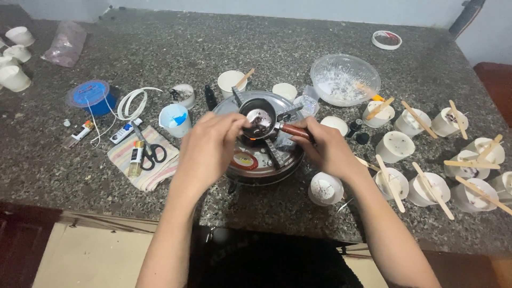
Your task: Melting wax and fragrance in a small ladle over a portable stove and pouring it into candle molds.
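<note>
A small dark metal pot (260,118) with a brown handle sits on a round silver stove (266,154) at the counter's middle. My right hand (326,146) grips the pot's handle (295,131). My left hand (210,146) reaches over the pot's left rim, fingertips pinched together just above the dark, pale-streaked contents; whether it holds anything I cannot tell.
Several white cups (396,146) with wooden sticks across them crowd the right side. A clear bowl (344,79) stands behind. Scissors (151,152) and small tubes lie on a striped cloth (140,160) at left, near a blue-lidded tub (89,96) and a coil of white cord (132,102).
</note>
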